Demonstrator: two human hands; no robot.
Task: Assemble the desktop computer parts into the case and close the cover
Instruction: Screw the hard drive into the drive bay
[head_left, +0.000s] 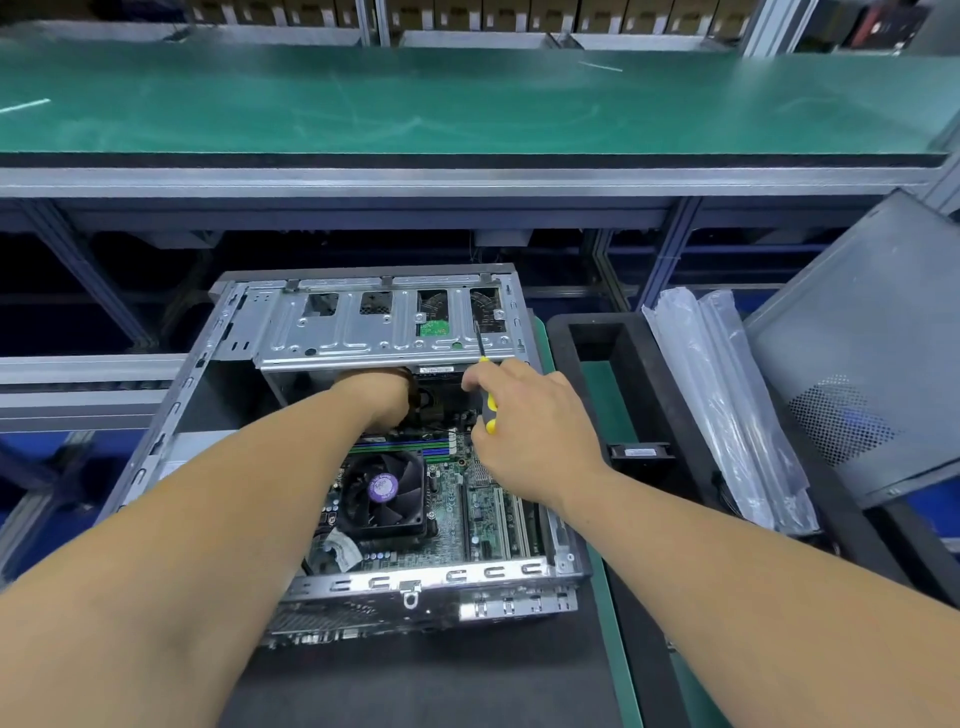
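We saw the open computer case (171, 395) lying on the desk (618, 649) at the centre of the frame, its motherboard (452, 499) and CPU fan (382, 488) facing up and the silver drive cage (374, 332) spanning its far end. Our right hand (530, 431) gripped a yellow-handled screwdriver (489, 410), fingers curled round the handle, and the dark shaft ran up and slightly left from the hand, its tip resting at the right end of the drive cage's near edge. The tool's long axis therefore pointed away from us toward the upper part of the frame, so any screw to be driven lay just beyond the right hand, which was the nearer one to that spot. Our left hand (384, 395) reached under the cage, left of the screwdriver; its fingers were hidden in the shadow there, so we could not tell whether it held anything or how it was closed. The screw itself was too small to make out. The grey cover panel (857, 338) leaned at the right edge of the frame, well apart from the case, beside clear plastic bags (727, 405) and a black foam tray (644, 332).
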